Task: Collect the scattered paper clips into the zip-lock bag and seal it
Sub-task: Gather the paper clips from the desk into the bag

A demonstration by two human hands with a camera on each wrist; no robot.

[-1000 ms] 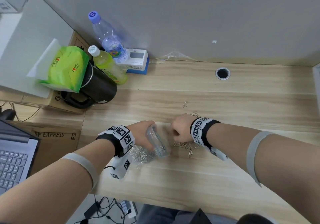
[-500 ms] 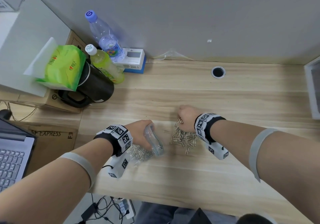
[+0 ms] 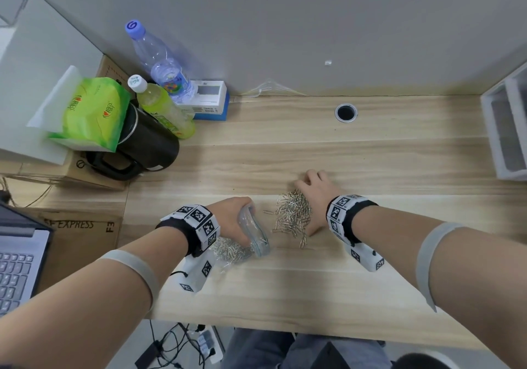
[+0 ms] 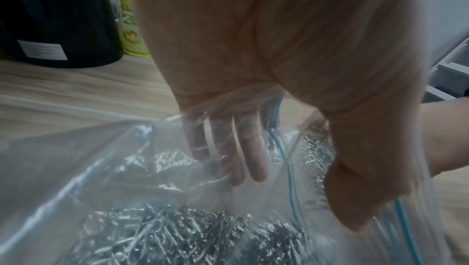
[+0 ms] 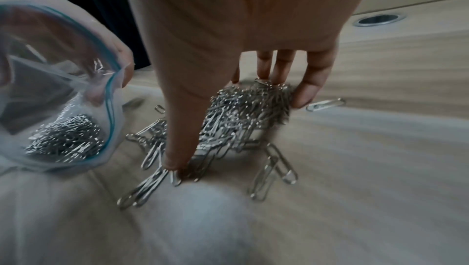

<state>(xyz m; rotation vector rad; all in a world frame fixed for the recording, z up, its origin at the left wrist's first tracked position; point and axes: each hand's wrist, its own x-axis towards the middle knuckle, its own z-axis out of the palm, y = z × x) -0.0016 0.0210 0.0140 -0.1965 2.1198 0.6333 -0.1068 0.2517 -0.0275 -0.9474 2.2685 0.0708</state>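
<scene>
My left hand (image 3: 231, 217) grips the mouth of a clear zip-lock bag (image 3: 255, 233) with a blue seal strip and holds it open toward the right; its fingers (image 4: 251, 161) lie inside the bag (image 4: 101, 169), the thumb outside. A heap of silver paper clips (image 4: 177, 233) fills the bag's bottom. Just right of the mouth a pile of loose paper clips (image 3: 291, 214) lies on the wooden desk. My right hand (image 3: 312, 203) spans that pile (image 5: 243, 112), fingertips on its far side, thumb (image 5: 180, 138) on its near side. Stray clips (image 5: 274, 171) lie around it.
A black kettle (image 3: 145, 146), two bottles (image 3: 162, 109), a green tissue pack (image 3: 91, 112) and a small box (image 3: 208, 97) crowd the back left. A cable hole (image 3: 346, 112) sits farther back, a white tray (image 3: 507, 129) at the right edge, a laptop (image 3: 20, 263) at the left.
My right hand has moved from the bag's mouth to the right and farther back, and now spreads over the loose pile. The left hand keeps holding the bag open.
</scene>
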